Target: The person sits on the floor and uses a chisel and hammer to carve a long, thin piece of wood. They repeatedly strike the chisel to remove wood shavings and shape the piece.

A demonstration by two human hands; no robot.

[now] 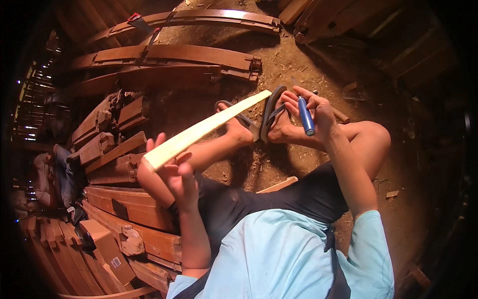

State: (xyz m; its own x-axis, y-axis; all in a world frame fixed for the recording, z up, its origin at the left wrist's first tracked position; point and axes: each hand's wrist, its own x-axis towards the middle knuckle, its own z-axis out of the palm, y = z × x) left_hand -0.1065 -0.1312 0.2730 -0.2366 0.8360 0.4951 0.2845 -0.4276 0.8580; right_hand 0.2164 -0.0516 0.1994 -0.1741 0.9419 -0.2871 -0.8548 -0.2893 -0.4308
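A pale, freshly surfaced wooden strip (209,127) slants across in front of me, wide at its near left end and narrower toward the far end. My left hand (177,174) supports the wide end from beneath, with fingers showing past the far edge and the thumb along the near edge. The narrow end meets the front of the sandal (272,112) on my right foot. In my right hand (318,112) is a blue-handled tool (305,117), its butt toward me. A thin pointed tip shows beyond the fingers; the rest of it is hidden.
Long curved reddish-brown boards (199,54) lie at the far left. More stacked timber (129,204) lines my left side, near a cardboard box (107,249). A handsaw (139,21) rests on the far boards. Another person's legs (64,172) show at the left. Shavings litter the dirt floor (294,60).
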